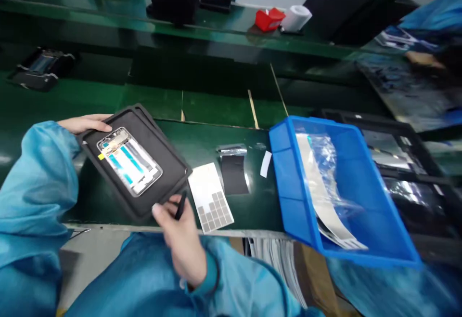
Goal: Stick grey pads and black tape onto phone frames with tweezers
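Lying in a black tray [160, 151], an opened phone [130, 163] sits between the left grip [88, 123], clasping the tray's edge, and the right grip [185, 237], holding a black tool [181, 205].

From the right hand [184, 240], the black, rim-edged rectangular tray [163, 159] stands in the way at eleven o'clock and the blue, high-walled plastic bin [287, 189] past two; at one o'clock, a hand could pass over the flat white, grey-squared sheet [206, 183].
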The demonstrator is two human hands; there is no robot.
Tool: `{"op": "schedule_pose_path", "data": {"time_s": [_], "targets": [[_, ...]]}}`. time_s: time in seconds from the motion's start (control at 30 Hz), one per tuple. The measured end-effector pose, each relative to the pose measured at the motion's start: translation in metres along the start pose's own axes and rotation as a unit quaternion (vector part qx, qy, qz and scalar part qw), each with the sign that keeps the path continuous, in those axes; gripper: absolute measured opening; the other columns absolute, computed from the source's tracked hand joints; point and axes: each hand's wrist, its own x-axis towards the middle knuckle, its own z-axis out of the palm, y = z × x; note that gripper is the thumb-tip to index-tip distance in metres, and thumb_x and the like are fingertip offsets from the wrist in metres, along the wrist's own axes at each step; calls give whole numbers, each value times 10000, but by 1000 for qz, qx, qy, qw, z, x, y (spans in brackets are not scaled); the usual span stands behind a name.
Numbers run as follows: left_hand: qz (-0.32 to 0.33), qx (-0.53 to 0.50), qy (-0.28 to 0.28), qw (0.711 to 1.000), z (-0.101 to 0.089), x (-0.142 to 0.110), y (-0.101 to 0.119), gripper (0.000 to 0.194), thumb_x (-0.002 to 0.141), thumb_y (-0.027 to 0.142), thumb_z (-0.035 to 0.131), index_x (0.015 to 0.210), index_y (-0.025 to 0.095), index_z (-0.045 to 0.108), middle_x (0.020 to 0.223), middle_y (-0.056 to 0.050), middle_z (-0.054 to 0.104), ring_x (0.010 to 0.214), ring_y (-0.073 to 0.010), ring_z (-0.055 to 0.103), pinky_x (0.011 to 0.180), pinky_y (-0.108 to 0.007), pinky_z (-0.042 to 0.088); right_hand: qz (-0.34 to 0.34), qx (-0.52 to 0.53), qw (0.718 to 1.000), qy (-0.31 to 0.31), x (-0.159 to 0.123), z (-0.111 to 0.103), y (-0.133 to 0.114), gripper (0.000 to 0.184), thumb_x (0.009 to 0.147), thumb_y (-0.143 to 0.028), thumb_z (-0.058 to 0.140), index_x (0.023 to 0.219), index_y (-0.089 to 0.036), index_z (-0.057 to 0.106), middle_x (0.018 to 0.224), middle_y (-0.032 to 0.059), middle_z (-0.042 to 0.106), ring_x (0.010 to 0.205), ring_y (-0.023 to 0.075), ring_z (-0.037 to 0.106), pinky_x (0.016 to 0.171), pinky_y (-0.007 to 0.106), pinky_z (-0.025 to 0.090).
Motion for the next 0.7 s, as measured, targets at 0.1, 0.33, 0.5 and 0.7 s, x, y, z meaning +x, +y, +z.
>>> {"op": "schedule_pose_path", "data": {"time_s": [0.1, 0.33, 0.5, 0.7], "targets": [[-34, 87, -116, 989, 26, 21, 2, 614, 659, 101, 749, 1259, 90, 620, 845, 11, 751, 826, -137, 664, 730, -254, 559, 33, 34, 998, -29, -38, 4, 36, 460, 766, -404, 830, 1137, -271, 593, 1186, 44, 726, 1146, 248, 670, 1018, 402, 518], [26, 379, -192, 905, 80, 43, 45, 679, 678, 102, 668, 1335, 31, 512, 1106, 22, 731, 847, -29, 654, 717, -119, 495, 130, -81, 984, -92, -63, -61, 30, 319, 839, -390, 730, 1121, -255, 666, 1102, 55, 752, 903, 213, 686, 872, 382, 532], [271, 579, 12, 769, 141, -3, 63, 652, 738, 253, 663, 1362, 99, 553, 1220, 42, 610, 1213, -170, 565, 963, -267, 434, -101, -148, 982, -65, -56, -151, -16, 340, 975, -461, 515, 880, -217, 731, 894, 74, 689, 872, 224, 633, 828, 365, 504], [293, 635, -219, 680, 300, -35, 0, 161, 750, 201, 750, 902, 155, 731, 870, -81, 714, 904, -285, 715, 866, -380, 543, -161, -253, 949, -100, 23, -198, -57, 229, 854, -426, 738, 775, -213, 707, 837, 33, 636, 720, 171, 643, 663, 307, 554]]}}
